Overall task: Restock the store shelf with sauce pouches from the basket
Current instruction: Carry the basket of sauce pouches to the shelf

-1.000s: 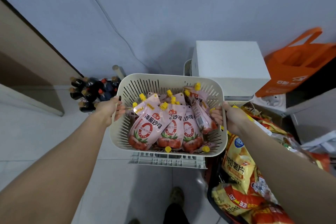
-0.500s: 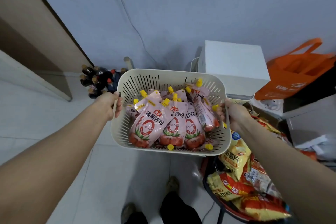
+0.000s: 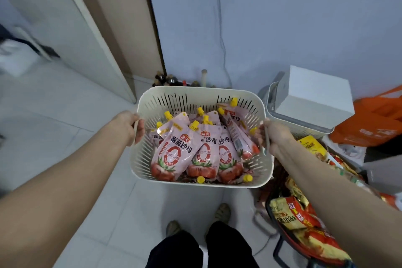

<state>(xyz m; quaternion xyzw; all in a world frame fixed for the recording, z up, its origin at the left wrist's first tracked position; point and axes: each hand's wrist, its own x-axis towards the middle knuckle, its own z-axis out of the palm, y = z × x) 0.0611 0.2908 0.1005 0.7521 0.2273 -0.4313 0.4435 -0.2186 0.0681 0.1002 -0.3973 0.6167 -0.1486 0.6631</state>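
Change since a second before: basket [image 3: 202, 183] carried off its lower crate and raised over bare floor; my view had swung left, the door frame now filling the upper left.

Item: basket, cream, slotted, centre frame, level, so nothing slid out.
Contents: sauce pouches [image 3: 171, 154], pink, yellow caps, heaped loosely, none yet shelved.
Left hand [image 3: 127, 125]: fingers curled over the left rim, thumb outside.
Right hand [image 3: 276, 137]: wrapped likewise on the right rim. I took both sides to balance the load.
Lower right: snack bags [image 3: 304, 224].
Shelf: not in view; I judged the walk to it came next.
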